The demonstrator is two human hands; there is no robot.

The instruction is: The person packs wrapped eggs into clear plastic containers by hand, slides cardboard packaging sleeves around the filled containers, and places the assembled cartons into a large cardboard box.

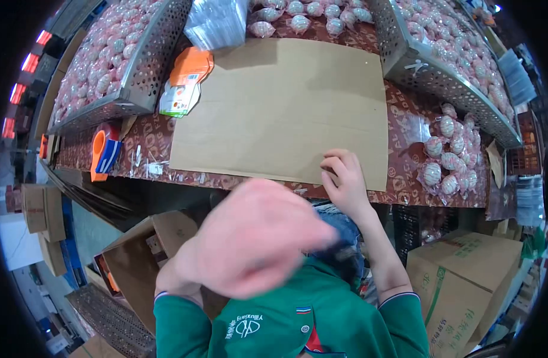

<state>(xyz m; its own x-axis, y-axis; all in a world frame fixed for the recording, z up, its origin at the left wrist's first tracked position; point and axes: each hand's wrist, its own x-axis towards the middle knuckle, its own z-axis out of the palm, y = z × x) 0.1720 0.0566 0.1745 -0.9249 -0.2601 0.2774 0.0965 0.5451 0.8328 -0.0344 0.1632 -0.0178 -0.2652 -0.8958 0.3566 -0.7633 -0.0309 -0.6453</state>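
Note:
My left hand [259,235] is raised close to the camera and smeared by motion, so its fingers cannot be made out. Below it lies the near edge of a flat brown cardboard sheet [280,107] on the table. At that sheet's near right edge rests my right hand [344,182], loosely curled with thumb and fingers apart and nothing visible in it. Orange and white printed cards [192,68] overlap the sheet's far left corner. Just behind them is a stack of clear plastic sleeves or bags [216,22].
Perforated metal trays full of wrapped, pinkish-white striped balls stand left [146,65] and right [441,68]. Loose wrapped balls [453,156] lie at the table's right. An orange and blue tape dispenser [104,154] sits at the left edge. Cardboard boxes [465,280] flank me below.

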